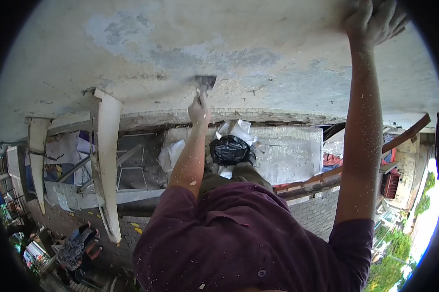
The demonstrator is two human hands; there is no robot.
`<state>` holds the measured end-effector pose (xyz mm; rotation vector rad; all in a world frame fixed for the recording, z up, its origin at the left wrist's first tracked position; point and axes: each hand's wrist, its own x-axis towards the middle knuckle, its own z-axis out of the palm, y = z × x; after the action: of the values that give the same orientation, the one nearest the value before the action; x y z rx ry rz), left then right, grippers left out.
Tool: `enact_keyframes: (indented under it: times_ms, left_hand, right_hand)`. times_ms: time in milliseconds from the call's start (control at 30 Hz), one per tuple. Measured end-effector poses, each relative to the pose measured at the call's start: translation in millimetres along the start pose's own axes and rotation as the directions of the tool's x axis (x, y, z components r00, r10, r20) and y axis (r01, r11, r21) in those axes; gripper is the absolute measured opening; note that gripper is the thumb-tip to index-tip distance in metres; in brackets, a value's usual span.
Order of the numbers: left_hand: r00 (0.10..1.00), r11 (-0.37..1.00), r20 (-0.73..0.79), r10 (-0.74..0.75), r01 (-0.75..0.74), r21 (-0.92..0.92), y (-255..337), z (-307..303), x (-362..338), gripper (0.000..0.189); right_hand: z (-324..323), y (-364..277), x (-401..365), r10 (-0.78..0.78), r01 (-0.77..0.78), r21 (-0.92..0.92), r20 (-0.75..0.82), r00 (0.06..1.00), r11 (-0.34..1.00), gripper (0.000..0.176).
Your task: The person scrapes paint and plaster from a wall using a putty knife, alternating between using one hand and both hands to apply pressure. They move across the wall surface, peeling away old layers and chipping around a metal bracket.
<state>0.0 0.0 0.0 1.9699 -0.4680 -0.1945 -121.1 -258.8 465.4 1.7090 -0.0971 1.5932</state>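
Note:
My left hand (199, 108) is closed around the handle of a flat scraper (207, 82), its blade against the pale wall (287, 73). The wall around the blade has grey, worn patches and flaking paint. At the top right, my right hand (377, 23) rests on the wall with its fingers apart; part of it is in shadow near the frame edge. Light flecks cover both forearms and the purple shirt.
A black plastic bag (230, 150) lies on a grey ledge (287, 151) near my legs. Pale brackets (107, 160) jut out at left; a rusty bar (406, 134) slants at right. Another person (76, 250) is far below at lower left.

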Motion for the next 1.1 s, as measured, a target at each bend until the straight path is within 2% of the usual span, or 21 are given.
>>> enact_keyframes:
  times_ms: [67,100,167,200,233,300,367,400,567,667,733,767,833,900,967,1000,1033,1100]
  left_hand:
    - [0.974,0.961,0.118,-0.195,0.166,0.219,-36.9,-6.9,-35.8,0.053]
    - [0.986,0.953,0.095,-0.136,0.104,0.283,-38.1,-36.5,-11.1,0.053]
    - [0.972,0.962,0.122,-0.202,0.174,0.208,-38.2,-20.7,-19.9,0.054]
    - [0.976,0.957,0.011,-0.218,0.212,0.199,-25.7,-5.8,-31.7,0.053]
    - [0.973,0.953,0.019,-0.23,0.222,0.206,-23.6,-2.9,-39.1,0.053]
    - [0.988,0.985,0.151,0.041,-0.066,0.161,-12.1,13.6,-31.0,0.05]
    - [0.994,0.998,0.105,0.032,-0.037,0.048,25.2,22.0,-14.3,0.048]
    - [0.999,1.0,0.035,0.015,-0.015,-0.008,26.4,25.1,-11.6,0.049]
    - [0.99,0.976,0.055,-0.13,0.118,0.18,-36.1,26.9,-43.0,0.048]
    - [0.994,0.985,0.049,-0.096,0.088,0.152,-7.3,33.8,-19.6,0.047]
    - [0.983,0.982,-0.019,0.183,-0.182,0.057,10.2,53.2,-2.5,0.044]
    - [0.983,0.981,-0.013,0.184,-0.183,0.062,23.7,56.0,2.1,0.044]
    - [0.989,0.968,-0.012,0.15,-0.149,-0.203,44.2,53.8,1.4,0.039]
    - [0.99,0.981,0.005,0.14,-0.138,-0.134,32.6,38.1,-10.7,0.035]
    - [0.995,0.993,0.07,0.071,-0.077,0.09,17.0,29.7,-22.6,0.034]
    - [0.992,0.992,0.087,0.092,-0.099,0.081,20.2,29.7,-21.3,0.036]
    - [0.99,0.99,0.092,0.105,-0.113,0.081,40.8,31.3,-12.9,0.036]
    - [0.953,0.953,0.061,0.298,-0.3,0.04,112.9,31.2,6.1,0.037]
  right_hand:
    - [2.9,-11.7,1.7,0.071,-0.071,-0.025,-0.005,0.997,0.997,0.064]
    - [-2.6,-5.1,-7.0,0.148,-0.151,-0.065,-0.044,0.988,0.986,0.064]
    - [-1.9,1.6,-4.2,0.085,-0.087,-0.029,-0.041,0.995,0.996,0.064]
    - [-1.6,6.7,-1.5,0.05,-0.05,-0.002,-0.039,0.998,0.999,0.065]
    - [-2.3,6.4,-3.3,0.052,-0.052,0.002,-0.023,0.998,0.999,0.065]
    - [1.9,10.7,-2.8,0.015,-0.017,-0.018,-0.075,0.997,1.0,0.065]
    - [1.0,13.4,-1.6,0.026,-0.027,-0.009,-0.049,0.998,1.0,0.065]
    - [0.1,11.1,-3.0,0.04,-0.04,0.0,-0.047,0.998,0.999,0.065]
    - [0.5,11.4,-5.2,0.002,-0.004,-0.028,-0.079,0.997,1.0,0.067]
    - [-1.9,6.1,-2.5,0.079,-0.08,-0.024,-0.04,0.996,0.996,0.068]
    - [-0.5,7.1,-2.7,0.052,-0.053,-0.02,-0.052,0.997,0.998,0.068]
    - [-0.2,8.4,-2.9,0.019,-0.021,-0.02,-0.072,0.997,1.0,0.068]
    - [-0.9,7.9,-4.4,0.037,-0.038,-0.024,-0.058,0.998,0.999,0.068]
    - [-0.8,3.0,-3.2,0.055,-0.056,-0.017,-0.065,0.996,0.998,0.067]
    - [-4.0,3.8,-2.8,0.092,-0.092,0.002,-0.021,0.996,0.996,0.067]
    - [-3.7,2.2,-3.6,0.118,-0.118,0.003,-0.027,0.993,0.993,0.066]
    - [-3.0,2.5,-0.5,0.119,-0.12,-0.011,-0.032,0.992,0.993,0.066]
    - [-4.3,-1.4,-1.9,0.152,-0.152,-0.013,-0.026,0.988,0.988,0.066]
